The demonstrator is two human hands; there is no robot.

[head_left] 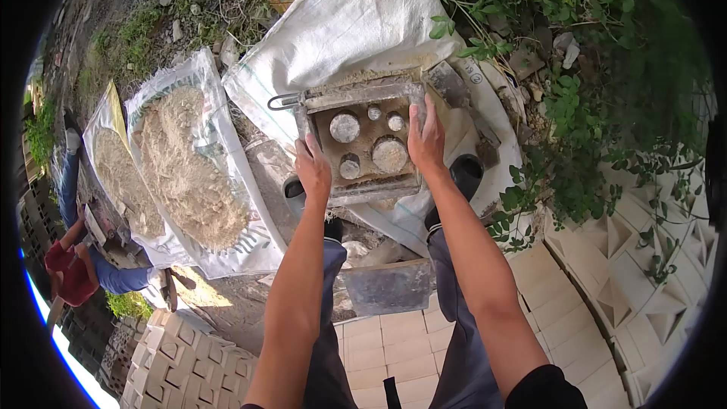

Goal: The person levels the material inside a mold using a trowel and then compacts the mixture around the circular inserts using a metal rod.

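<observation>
A rectangular, dust-coated mould (363, 195) lies between my feet, with several round, powdery plugs (344, 128) of different sizes standing inside it. My left hand (314, 172) grips its left side near the lower corner. On the opposite side, my right hand (427, 138) clasps the frame, with fingers pointing up along the edge. A bent metal loop handle (283, 102) sticks out at the mould's upper left. How far the fingers wrap underneath is hidden.
White woven sacks (344, 23) lie under and behind the mould. Pale powder (185, 170) is heaped on another sack at left. A grey block (388, 288) stands below. Stacked cream blocks (178, 363), leafy plants (568, 113) and a person in a red shirt (70, 273) surround the area.
</observation>
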